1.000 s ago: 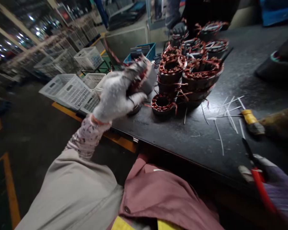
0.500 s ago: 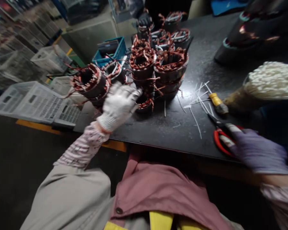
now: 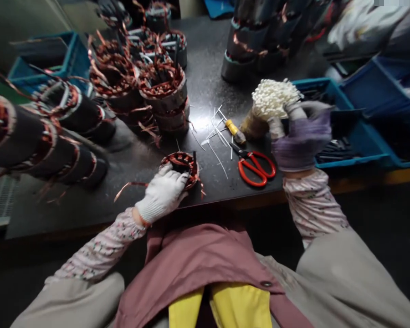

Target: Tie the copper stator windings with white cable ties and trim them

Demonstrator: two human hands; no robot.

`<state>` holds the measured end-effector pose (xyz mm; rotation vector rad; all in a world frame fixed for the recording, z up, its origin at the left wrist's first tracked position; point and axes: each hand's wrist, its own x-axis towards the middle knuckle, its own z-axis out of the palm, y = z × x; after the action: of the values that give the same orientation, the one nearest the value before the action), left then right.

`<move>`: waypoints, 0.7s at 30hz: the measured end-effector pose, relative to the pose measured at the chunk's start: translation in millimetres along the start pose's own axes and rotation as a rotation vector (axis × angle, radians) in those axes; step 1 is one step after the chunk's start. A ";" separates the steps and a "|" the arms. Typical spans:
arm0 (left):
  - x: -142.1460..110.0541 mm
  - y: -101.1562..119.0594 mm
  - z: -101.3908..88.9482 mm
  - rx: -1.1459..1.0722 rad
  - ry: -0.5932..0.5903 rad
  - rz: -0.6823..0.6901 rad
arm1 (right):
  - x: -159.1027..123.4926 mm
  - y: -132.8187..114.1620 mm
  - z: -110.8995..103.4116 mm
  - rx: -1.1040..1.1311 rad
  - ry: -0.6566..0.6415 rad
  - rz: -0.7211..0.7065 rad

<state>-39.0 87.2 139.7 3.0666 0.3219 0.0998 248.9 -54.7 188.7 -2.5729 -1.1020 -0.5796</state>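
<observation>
My left hand (image 3: 163, 191), in a white knitted glove, is closed on the near rim of a small wound stator (image 3: 194, 175) at the table's front edge. Copper leads stick out on both sides of that stator, and a black sleeve stands up from its winding. On the right, my right hand (image 3: 300, 136), in a purple glove with pale fingertips, is at the near side of a bundle of thin white tubes (image 3: 273, 96). Its thumb and fingers are apart, and nothing shows between them. Red-handled scissors (image 3: 245, 155) lie on the table left of this hand.
Stacked stators (image 3: 169, 109) with copper leads stand behind, others (image 3: 23, 136) at left. A yellow-handled tool (image 3: 231, 127) lies among loose white tubes (image 3: 216, 157). Blue bins (image 3: 355, 161) with dark pieces are at right. Dark cylinders (image 3: 239, 68) stand farther back, and a gloved hand (image 3: 114, 13) shows behind.
The view has turned right. My left hand has brought the small stator away from the stacks to the front edge. My right hand has left the scissors and moved to the white tubes.
</observation>
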 end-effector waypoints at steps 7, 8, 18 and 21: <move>36.6 28.6 -13.9 0.040 0.049 0.175 | 20.7 -14.5 19.6 -0.118 -0.227 0.016; 49.1 32.7 -17.2 0.026 -0.029 0.190 | 20.3 -14.6 20.0 -0.113 -0.231 0.005; 40.5 -13.4 -31.2 -0.512 0.077 0.093 | 19.5 10.6 11.9 0.172 0.178 -0.194; -1.1 -16.5 -29.7 -0.327 0.090 -0.111 | 25.1 19.3 26.1 0.449 0.292 -0.272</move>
<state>-45.6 104.6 168.2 2.7203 0.4322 0.2582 285.4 -41.4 175.5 -1.9075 -1.3104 -0.6556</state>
